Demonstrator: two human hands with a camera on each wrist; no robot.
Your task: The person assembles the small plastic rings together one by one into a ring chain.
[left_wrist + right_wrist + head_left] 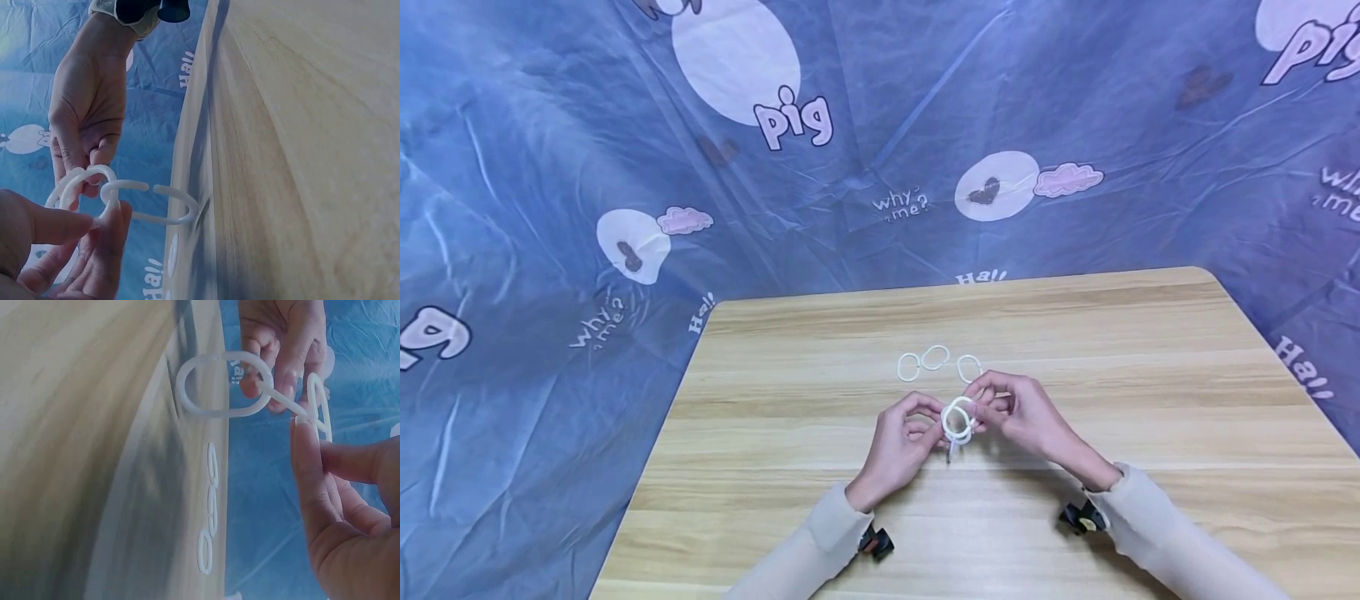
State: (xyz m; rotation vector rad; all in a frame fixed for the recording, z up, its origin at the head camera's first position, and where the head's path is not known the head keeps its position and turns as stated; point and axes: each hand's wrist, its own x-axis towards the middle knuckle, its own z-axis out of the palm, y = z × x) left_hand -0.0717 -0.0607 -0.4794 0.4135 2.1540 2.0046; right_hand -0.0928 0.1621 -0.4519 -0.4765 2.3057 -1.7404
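Both hands meet over the table, working on white oval plastic links. My left hand (901, 442) pinches a middle link (284, 400) between thumb and fingers. From that link hangs another link (225, 414), hooked through it and reaching down toward the tabletop; a small gap shows in its side in the left wrist view. Opposite, my right hand (1028, 415) pinches a third link (324, 403) with thumb and forefinger, overlapping the middle link. Whether this third link is hooked through the middle one I cannot tell, since fingertips cover the crossing.
Beyond the hands, three loose white links lie flat on the wooden table (760, 400): a left link (898, 367), a middle one (936, 369) and a right one (958, 367) near the right fingers. A blue printed cloth (850, 250) hangs behind the table.
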